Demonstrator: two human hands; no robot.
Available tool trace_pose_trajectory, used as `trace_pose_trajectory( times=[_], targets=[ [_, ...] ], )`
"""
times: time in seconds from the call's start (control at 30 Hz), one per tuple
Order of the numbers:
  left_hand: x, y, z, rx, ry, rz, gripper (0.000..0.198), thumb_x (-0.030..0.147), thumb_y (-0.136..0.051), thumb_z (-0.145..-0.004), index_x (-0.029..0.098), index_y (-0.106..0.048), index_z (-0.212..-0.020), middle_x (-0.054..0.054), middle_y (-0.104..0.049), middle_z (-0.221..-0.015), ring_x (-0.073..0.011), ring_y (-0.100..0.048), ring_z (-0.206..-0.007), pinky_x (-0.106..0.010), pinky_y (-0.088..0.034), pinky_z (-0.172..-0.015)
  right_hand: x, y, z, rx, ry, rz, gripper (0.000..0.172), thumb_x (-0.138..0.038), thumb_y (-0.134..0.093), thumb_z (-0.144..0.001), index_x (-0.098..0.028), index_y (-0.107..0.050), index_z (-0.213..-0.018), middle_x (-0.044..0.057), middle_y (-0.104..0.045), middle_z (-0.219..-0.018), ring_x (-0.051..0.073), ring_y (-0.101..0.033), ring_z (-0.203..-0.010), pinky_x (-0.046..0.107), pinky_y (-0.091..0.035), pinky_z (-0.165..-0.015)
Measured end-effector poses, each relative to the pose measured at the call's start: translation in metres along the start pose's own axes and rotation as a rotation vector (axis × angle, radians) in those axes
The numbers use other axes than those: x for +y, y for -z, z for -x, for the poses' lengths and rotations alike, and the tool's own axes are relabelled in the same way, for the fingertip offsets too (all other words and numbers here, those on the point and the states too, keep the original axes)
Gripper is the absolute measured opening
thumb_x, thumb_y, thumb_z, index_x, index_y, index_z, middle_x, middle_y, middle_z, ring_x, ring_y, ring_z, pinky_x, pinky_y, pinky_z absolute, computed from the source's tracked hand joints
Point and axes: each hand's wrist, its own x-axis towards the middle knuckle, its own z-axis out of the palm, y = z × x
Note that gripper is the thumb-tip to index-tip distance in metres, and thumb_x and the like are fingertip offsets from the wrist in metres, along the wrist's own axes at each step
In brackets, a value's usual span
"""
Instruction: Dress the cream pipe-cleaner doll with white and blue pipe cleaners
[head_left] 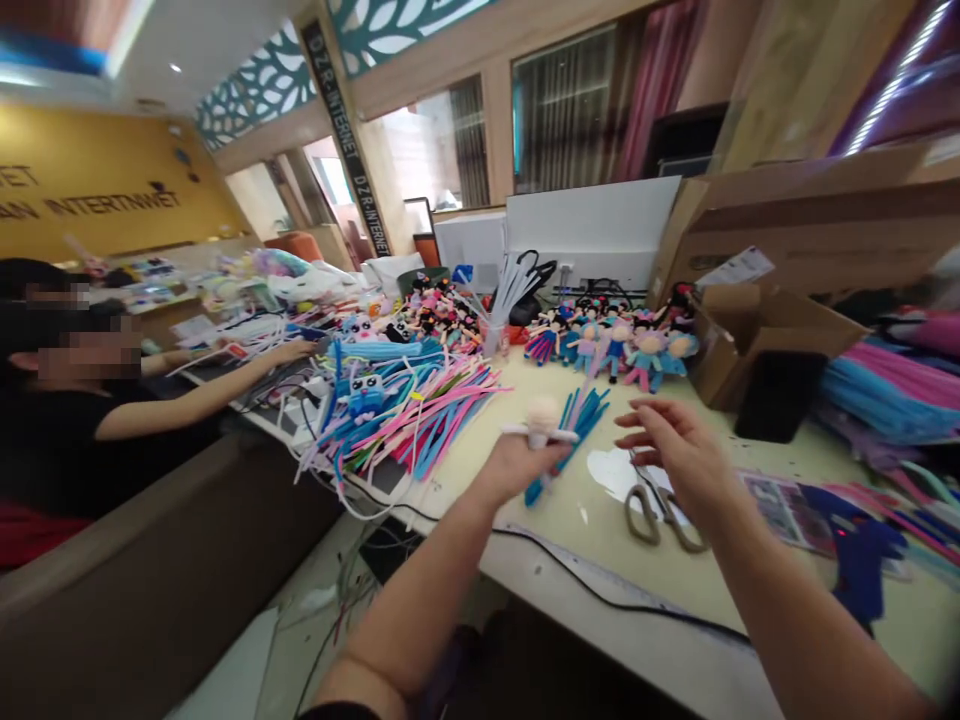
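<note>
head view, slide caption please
Left hand holds a pale round-headed figure near blue pipe cleaners; open right hand near scissors.

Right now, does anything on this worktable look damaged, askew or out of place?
Nothing looks plainly damaged. Two things look untidy: the loose heap of fuzzy strips, splayed at many angles to the left of the left hand, and the black cable trailing along the front edge of the table, an odd place for wiring.

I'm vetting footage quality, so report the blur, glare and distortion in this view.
Head view: right hand blurred; pale-headed figure in the left hand soft; coloured bundles at far right smeared; light strip at upper right glaring; frame edges stretched, apparently by a wide lens.
</note>
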Motion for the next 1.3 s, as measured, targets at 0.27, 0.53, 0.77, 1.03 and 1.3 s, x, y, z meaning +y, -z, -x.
trace_pose_trajectory(
  times=[0.27, 0.53, 0.77, 1.03, 1.3],
  targets=[
    [-0.001, 0.18, -0.01, 0.507, 0.17, -1.095, 0.032, 0.04, -0.053, -0.081, 0.016, -0.068, -0.097, -0.009, -0.07, -0.097, -0.0255, -0.059, -0.101, -0.028, -0.043, -0.083, 0.064, 0.038, 0.026, 0.003, -0.229, 0.102, 0.041, -0.05, -0.07, -0.06, -0.017, -0.061, -0.081, 0.007, -0.067, -0.073, 0.016, -0.062, -0.057, 0.024, -0.048, -0.046],
    [-0.02, 0.254, -0.059, 0.527, 0.383, -1.268, 0.036, 0.035, -0.055, -0.076, 0.014, -0.065, -0.103, -0.014, -0.068, -0.101, -0.0267, -0.062, -0.097, -0.029, -0.045, -0.078, 0.101, 0.056, 0.03, 0.078, -0.305, 0.076, 0.034, -0.045, -0.071, -0.059, -0.02, -0.062, -0.08, 0.004, -0.067, -0.068, 0.017, -0.061, -0.055, 0.026, -0.051, -0.048],
    [-0.035, 0.266, -0.086, 0.507, 0.483, -1.275, 0.037, 0.026, -0.058, -0.073, 0.016, -0.063, -0.108, -0.014, -0.07, -0.096, -0.0258, -0.063, -0.096, -0.031, -0.046, -0.079, 0.106, 0.059, 0.031, 0.073, -0.312, 0.067, 0.037, -0.046, -0.071, -0.059, -0.02, -0.062, -0.083, 0.002, -0.065, -0.066, 0.015, -0.06, -0.052, 0.026, -0.051, -0.048],
    [-0.044, 0.267, -0.097, 0.478, 0.527, -1.328, 0.039, 0.023, -0.059, -0.071, 0.011, -0.064, -0.107, -0.021, -0.065, -0.109, -0.0302, -0.061, -0.101, -0.034, -0.047, -0.079, 0.107, 0.058, 0.032, 0.06, -0.271, 0.08, 0.036, -0.047, -0.071, -0.061, -0.02, -0.063, -0.084, 0.003, -0.064, -0.066, 0.016, -0.06, -0.053, 0.027, -0.05, -0.048],
    [-0.051, 0.266, -0.092, 0.368, 0.466, -1.348, 0.034, 0.029, -0.061, -0.071, 0.016, -0.067, -0.102, -0.015, -0.069, -0.103, -0.0261, -0.064, -0.096, -0.027, -0.046, -0.076, 0.099, 0.057, 0.034, 0.073, -0.286, 0.063, 0.032, -0.046, -0.07, -0.061, -0.022, -0.064, -0.08, 0.002, -0.063, -0.063, 0.016, -0.057, -0.052, 0.027, -0.048, -0.047]
  ],
)
